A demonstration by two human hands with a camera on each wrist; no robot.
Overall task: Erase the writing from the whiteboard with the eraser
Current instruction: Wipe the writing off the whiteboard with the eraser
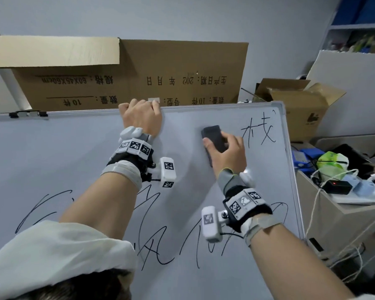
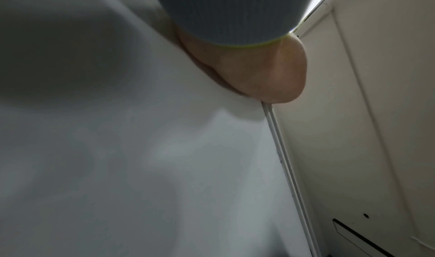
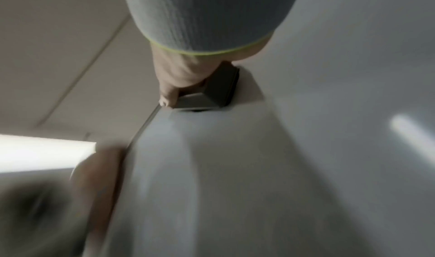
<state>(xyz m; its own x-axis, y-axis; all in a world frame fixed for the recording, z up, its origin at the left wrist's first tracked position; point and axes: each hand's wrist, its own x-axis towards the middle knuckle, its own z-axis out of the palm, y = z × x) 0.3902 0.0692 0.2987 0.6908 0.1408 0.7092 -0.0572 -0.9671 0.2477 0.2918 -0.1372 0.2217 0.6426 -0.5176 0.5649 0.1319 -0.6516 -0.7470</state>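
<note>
Both hands busy: right [image 1: 227, 151] gripping eraser [image 1: 213, 137], left [image 1: 142, 118] clutching whiteboard [image 1: 74, 152] edge.

The whiteboard [image 1: 78, 152] is leaning against a cardboard box [image 1: 182, 70], carrying black writing [image 1: 259, 133] near its upper right corner and more across its lower part. A dark eraser [image 1: 213, 137] is lying flat against its surface, left of the upper writing. A black clip [image 1: 14, 115] is sitting on the top edge at the left.

Whiteboard [image 1: 78, 152] smooth, glossy, metal-edged; eraser [image 1: 212, 137] dark, matt, perhaps plastic; box [image 1: 182, 72] brown cardboard.
</note>
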